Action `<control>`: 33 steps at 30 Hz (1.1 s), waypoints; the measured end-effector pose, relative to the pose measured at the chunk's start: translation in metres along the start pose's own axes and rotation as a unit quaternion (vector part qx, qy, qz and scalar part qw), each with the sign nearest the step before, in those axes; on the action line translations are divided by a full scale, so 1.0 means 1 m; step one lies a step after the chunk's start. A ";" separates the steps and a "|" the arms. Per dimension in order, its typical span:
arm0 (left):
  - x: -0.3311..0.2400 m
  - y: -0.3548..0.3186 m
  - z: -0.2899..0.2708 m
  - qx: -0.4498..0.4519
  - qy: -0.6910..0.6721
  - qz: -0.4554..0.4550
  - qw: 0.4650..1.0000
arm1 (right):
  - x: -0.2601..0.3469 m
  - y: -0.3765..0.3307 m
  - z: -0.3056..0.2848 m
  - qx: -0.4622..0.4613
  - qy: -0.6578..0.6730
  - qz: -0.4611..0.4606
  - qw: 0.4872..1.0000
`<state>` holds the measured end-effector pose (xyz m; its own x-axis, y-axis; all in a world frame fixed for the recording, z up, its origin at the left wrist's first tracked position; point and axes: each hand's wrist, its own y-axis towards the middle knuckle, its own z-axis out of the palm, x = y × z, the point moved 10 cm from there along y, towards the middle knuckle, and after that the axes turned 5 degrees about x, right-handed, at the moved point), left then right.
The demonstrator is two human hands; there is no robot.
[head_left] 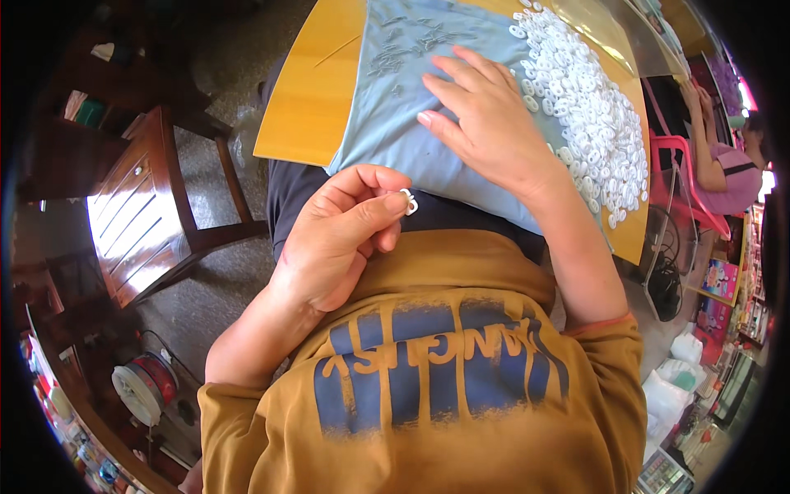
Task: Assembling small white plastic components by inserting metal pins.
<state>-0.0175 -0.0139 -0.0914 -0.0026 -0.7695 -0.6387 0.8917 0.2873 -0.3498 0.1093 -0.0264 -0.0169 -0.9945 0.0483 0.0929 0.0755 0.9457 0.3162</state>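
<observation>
My left hand (341, 230) is closed in front of my belly, pinching a small white plastic piece with holes (411, 207) between thumb and forefinger. Over the light blue cloth (383, 136) my right hand (498, 136) reaches out, palm down, fingers spread and nothing visible in them. Its fingertips are nearest to a scatter of small thin grey metal pieces (403, 45) at the far side of the cloth. To the right of that hand lies a big heap of white oval plastic pieces (588, 119), each with holes, like the one in my left hand.
The cloth covers part of a yellow board (304, 107) across my lap, with a thin stick (337, 51) on it. A wooden chair (144, 206) stands left. At right are a pink chair (687, 177) and another person (724, 181). A white reel (138, 393) sits lower left.
</observation>
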 end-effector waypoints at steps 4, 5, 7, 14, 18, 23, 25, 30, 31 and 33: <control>0.002 -0.001 0.002 -0.002 0.005 -0.005 1.000 | -0.001 -0.005 0.000 0.022 -0.008 0.008 1.000; 0.004 -0.001 0.003 -0.002 0.009 -0.012 1.000 | -0.003 -0.005 0.002 0.023 -0.002 0.016 1.000; 0.008 0.000 0.007 0.005 0.015 -0.021 1.000 | -0.008 -0.006 0.003 0.010 -0.005 0.026 1.000; 0.015 0.002 0.011 0.015 0.020 -0.029 0.999 | -0.007 -0.007 -0.003 0.005 -0.018 0.023 1.000; 0.012 0.001 0.008 -0.002 0.021 -0.024 0.999 | -0.013 -0.015 -0.007 0.035 -0.015 0.034 0.999; 0.001 0.000 0.005 -0.024 0.054 -0.004 0.998 | -0.020 -0.008 -0.009 0.002 0.030 0.034 0.999; -0.016 -0.001 0.004 -0.036 0.125 0.062 0.990 | -0.024 -0.002 -0.008 0.010 0.035 0.027 0.999; -0.040 -0.008 -0.005 -0.085 0.232 0.124 0.961 | -0.042 0.015 -0.010 0.007 0.030 0.005 1.000; -0.042 -0.008 -0.008 -0.095 0.242 0.126 0.957 | -0.046 0.019 -0.009 0.023 0.024 0.007 0.999; -0.046 -0.005 -0.010 -0.095 0.252 0.132 0.954 | -0.056 0.025 -0.008 0.040 0.018 0.011 0.999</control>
<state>-0.0264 0.0256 -0.0669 -0.0480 -0.2981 -0.9533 0.7933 0.5686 -0.2178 0.1673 -0.0084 -0.0067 -0.9892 0.0597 0.1342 0.0905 0.9674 0.2366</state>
